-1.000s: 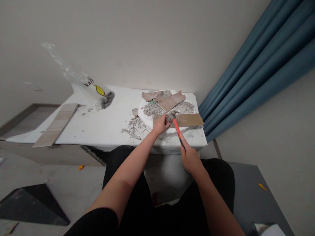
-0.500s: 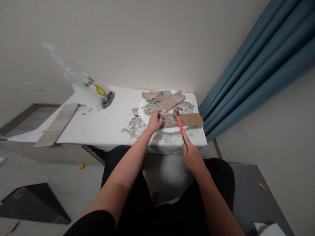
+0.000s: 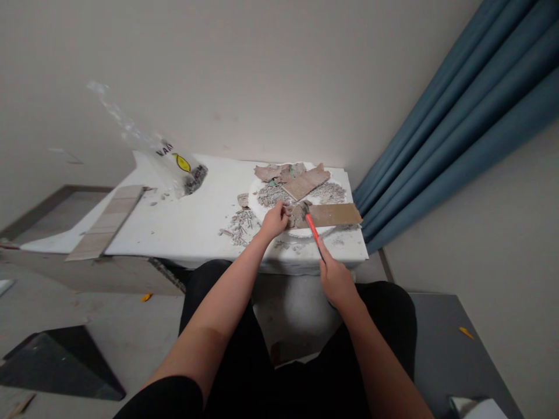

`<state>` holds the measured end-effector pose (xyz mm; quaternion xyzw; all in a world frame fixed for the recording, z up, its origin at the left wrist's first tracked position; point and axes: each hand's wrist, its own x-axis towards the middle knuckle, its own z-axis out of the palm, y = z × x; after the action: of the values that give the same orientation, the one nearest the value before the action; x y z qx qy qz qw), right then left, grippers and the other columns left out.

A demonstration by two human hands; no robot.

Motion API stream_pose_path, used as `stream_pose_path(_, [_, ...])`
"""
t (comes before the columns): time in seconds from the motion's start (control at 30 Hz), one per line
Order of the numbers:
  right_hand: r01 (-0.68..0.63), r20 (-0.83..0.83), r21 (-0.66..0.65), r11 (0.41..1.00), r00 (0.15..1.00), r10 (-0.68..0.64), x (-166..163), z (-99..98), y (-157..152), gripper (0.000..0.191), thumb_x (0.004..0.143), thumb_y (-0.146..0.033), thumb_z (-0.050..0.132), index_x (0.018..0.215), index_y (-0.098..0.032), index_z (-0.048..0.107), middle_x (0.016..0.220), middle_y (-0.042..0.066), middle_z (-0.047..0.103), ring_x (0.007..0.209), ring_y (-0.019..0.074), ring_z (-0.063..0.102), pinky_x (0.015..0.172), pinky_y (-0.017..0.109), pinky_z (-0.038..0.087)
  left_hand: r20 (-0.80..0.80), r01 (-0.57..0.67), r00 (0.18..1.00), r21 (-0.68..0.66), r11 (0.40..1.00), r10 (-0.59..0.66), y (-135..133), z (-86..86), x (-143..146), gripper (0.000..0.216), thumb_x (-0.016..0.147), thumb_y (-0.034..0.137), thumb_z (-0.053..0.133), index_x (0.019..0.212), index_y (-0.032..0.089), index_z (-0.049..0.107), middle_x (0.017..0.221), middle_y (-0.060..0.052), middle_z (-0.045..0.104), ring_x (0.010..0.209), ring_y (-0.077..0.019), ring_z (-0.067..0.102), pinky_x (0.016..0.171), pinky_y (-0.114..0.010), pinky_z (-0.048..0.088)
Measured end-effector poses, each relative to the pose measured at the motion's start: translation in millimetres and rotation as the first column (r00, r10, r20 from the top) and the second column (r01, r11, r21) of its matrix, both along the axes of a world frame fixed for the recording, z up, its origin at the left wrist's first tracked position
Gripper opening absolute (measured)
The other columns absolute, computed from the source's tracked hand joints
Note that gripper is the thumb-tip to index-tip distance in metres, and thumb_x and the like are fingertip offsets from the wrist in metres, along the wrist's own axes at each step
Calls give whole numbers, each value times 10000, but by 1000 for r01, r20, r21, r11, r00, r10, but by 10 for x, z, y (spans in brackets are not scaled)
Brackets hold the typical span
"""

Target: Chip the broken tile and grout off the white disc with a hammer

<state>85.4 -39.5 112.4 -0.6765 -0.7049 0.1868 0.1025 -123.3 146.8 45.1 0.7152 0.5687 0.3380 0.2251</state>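
My right hand (image 3: 338, 279) is wrapped round the grip of a hammer (image 3: 315, 230) with a red and black handle. The hammer's head rests low at a crumbly grey clump (image 3: 298, 215) on the left part of a flat brown board strip (image 3: 334, 215). Curled beside that clump, at the strip's left end, is my left hand (image 3: 275, 220); what its fingers pinch is hidden. Under the strip lies a round white slab (image 3: 255, 214) strewn with grey rubble (image 3: 273, 195). A tilted brown board piece (image 3: 306, 181) and torn brown sheets (image 3: 273, 172) lie behind.
A white-covered table (image 3: 192, 224) bears loose debris (image 3: 240, 227), a clear plastic bag (image 3: 168, 166) with dark contents, and a wood-look plank (image 3: 107, 221) on its left. Blue curtains (image 3: 454, 116) hang at the right. A dark angular piece (image 3: 61, 361) lies on the floor.
The hammer's head has come down and slightly left onto the clump, with my right hand shifting a little left. My left hand stays at the strip's end.
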Motion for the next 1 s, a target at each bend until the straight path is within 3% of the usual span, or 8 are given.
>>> stream_pose_path(0.2, [-10,-18,25,1000,1000,10,0,-51,-24,653,1058,-244,313,1692,-256,160,990,99,770,881,247,729,745,301,503,-26,-7,1000,1,1000,7,-19,17,-47,468,787,105,521,1242,190,591,991,-75,751,883,-238,687,865,-382,546])
stream_pose_path(0.37, [-25,-4,-17,1000,1000,24,31,-159,-7,674,1043,-248,360,1691,-255,174,919,88,775,784,234,733,708,294,521,-43,-15,999,7,1000,16,-14,62,-93,408,799,103,525,1188,203,598,959,-63,751,891,-235,688,853,-362,537])
stream_pose_path(0.57, [36,-84,49,998,996,-32,141,-235,-11,657,1047,-250,348,1687,-227,204,1051,119,786,885,261,754,707,304,534,-89,-259,962,21,966,260,55,158,-443,249,874,178,523,1110,205,597,986,-93,739,897,-242,689,845,-359,525])
stream_pose_path(0.73, [4,-97,11,1000,995,-3,102,-231,-7,670,1034,-248,368,1685,-234,211,1057,117,790,881,263,755,715,310,537,-234,-418,889,-68,906,393,68,78,-849,174,820,172,605,987,216,621,939,-102,741,909,-271,696,807,-365,529])
stream_pose_path(0.87, [6,-147,12,1000,989,-4,98,-235,-32,650,1032,-275,353,1674,-233,265,1129,122,783,939,289,755,770,355,560,-302,-363,911,-270,892,279,-84,-17,-961,80,765,167,740,777,178,662,844,-123,726,941,-324,711,816,-404,551])
stream_pose_path(0.93, [30,-159,6,1000,987,-29,151,-252,-51,647,1034,-311,343,1672,-226,274,1161,134,776,960,313,758,796,392,570,-200,-269,954,-251,930,222,-234,-55,-970,150,850,275,750,913,144,711,985,-126,730,993,-306,703,851,-422,573])
stream_pose_path(1.0, [56,-158,-4,998,986,-56,221,-288,-55,650,1028,-338,344,1665,-221,296,1216,149,760,982,335,757,815,427,577,-154,-245,964,-198,949,217,-401,-83,-988,336,975,402,652,1226,180,656,1249,-87,666,1100,-236,662,928,-425,588])
